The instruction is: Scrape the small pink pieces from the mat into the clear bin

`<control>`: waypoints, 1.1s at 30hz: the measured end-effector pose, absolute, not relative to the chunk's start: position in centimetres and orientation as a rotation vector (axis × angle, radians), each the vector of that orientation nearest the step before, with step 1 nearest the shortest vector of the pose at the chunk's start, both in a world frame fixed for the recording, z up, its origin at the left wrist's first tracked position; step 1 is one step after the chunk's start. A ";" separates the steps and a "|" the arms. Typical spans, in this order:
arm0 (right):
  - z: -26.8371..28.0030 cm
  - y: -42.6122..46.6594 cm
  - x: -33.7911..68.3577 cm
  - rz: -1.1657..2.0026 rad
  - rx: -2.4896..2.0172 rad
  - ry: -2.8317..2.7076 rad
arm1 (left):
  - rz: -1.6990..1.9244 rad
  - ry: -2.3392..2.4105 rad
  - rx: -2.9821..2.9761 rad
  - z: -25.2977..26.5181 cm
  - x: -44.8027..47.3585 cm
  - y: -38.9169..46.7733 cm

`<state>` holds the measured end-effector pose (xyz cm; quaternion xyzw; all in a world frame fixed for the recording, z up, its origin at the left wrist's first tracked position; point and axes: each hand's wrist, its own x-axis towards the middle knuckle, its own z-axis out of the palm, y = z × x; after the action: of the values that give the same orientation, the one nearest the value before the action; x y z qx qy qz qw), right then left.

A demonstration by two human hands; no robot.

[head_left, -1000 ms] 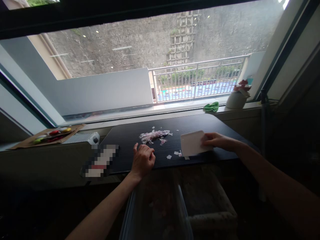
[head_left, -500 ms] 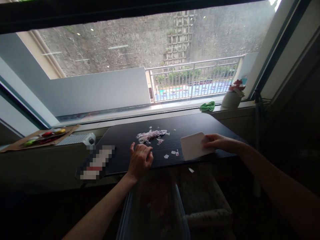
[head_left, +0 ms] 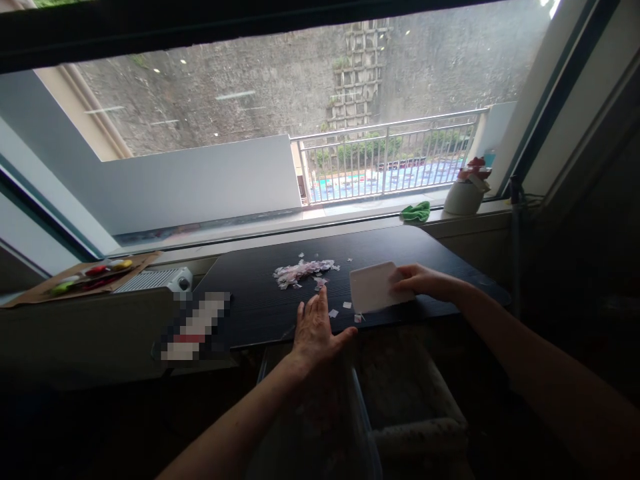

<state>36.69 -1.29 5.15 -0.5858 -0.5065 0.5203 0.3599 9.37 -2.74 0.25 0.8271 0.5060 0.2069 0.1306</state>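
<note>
My right hand (head_left: 417, 281) grips a flat white rectangular scraper (head_left: 374, 288) by its right end, tilted low over the dark table (head_left: 400, 247). Near the table's front edge lies my left hand (head_left: 316, 330), fingers stretched out and thumb apart, holding nothing. Just beyond its fingertips is a loose heap of pale pinkish flakes (head_left: 304, 271) that look like paper scraps. A few stray pieces (head_left: 347, 305) lie between my left hand and the scraper.
Below the front edge stand a clear plastic bin (head_left: 363, 407) and a box with a pale rim (head_left: 417, 427). A green cloth (head_left: 416, 212) and a white spray bottle (head_left: 465, 195) sit on the windowsill. A pixelated object (head_left: 195, 327) lies at the table's left.
My left hand has moved right along the front edge and its curled fingers have straightened. My right hand has shifted the scraper slightly left, close to the stray pieces.
</note>
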 end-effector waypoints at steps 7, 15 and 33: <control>5.4 0.1 34.2 1.250 -1.403 -1.263 | 0.727 1.497 2.438 -0.3 9.0 -2.6; 5.1 0.2 35.1 1.352 -1.414 -1.399 | 0.737 1.559 2.432 -0.8 8.4 -3.0; 5.9 -0.6 37.7 1.432 -1.469 -1.564 | 0.807 1.523 2.471 -1.4 8.6 -2.7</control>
<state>37.72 -0.57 5.88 -0.5471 -0.5824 0.5333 0.2775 8.58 -2.68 -1.38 0.8185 0.5045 0.2673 0.0646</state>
